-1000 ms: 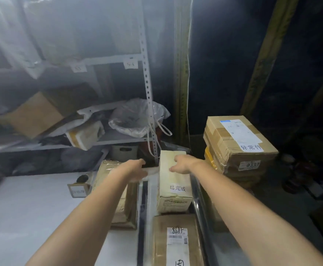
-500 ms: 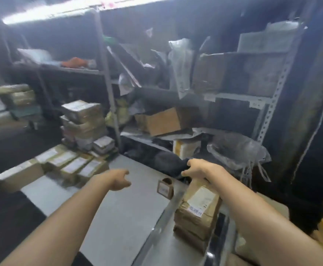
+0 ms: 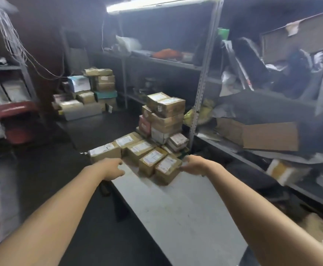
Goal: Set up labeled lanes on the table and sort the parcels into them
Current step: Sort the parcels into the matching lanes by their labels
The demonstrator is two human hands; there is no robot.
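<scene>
Parcels (image 3: 140, 149) lined up along the far end of the table (image 3: 176, 212)
Five labelled brown boxes sit side by side there. The left hand (image 3: 112, 167) hovers at the table's left edge, fingers loosely bent, holding nothing. The right hand (image 3: 194, 166) is just beside the nearest parcel (image 3: 166, 168) at the right edge; whether it grasps it cannot be told.

The room is dim. A tube light (image 3: 156, 4) high above and beyond the fingers (image 3: 118, 164) burns out to white glare and casts a faint haze. The tabletop (image 3: 176, 212) below the fingers shows pale; the floor (image 3: 60, 189) left of them is almost black. Parcels (image 3: 153, 160) at the fingers are fairly sharp. The frame edges smear, and the shelf uprights (image 3: 204, 73) lean with wide-angle distortion.
</scene>
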